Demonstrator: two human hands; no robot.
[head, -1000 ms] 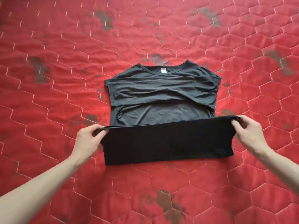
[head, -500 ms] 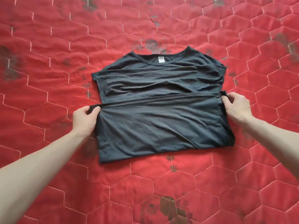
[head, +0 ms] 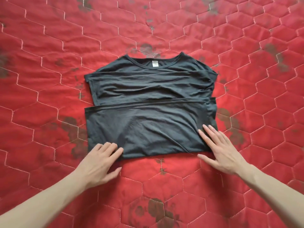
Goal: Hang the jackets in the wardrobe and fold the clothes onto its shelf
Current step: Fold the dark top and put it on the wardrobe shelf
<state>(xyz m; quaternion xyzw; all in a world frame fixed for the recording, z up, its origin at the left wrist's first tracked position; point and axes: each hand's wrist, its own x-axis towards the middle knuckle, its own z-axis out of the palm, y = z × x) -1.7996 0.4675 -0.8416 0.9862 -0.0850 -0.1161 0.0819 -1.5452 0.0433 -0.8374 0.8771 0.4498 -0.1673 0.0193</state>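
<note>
A dark grey T-shirt [head: 151, 102] lies flat on the red quilt, neckline away from me, white label showing inside the collar. Its lower part is folded up over the middle, the hem lying as a straight line across the chest. My left hand [head: 102, 162] rests flat at the near left corner of the fold, fingers spread on the cloth. At the near right corner my right hand [head: 218, 148] presses palm down with fingers apart. Neither hand grips the fabric.
The red quilted bedspread [head: 49, 79] with a hexagon stitch pattern and dark flower prints fills the whole view. No wardrobe, shelf or other clothes are visible.
Both hands carried the shirt's hem up over its middle, let go of it, and came back to the near fold edge, where they now lie flat.
</note>
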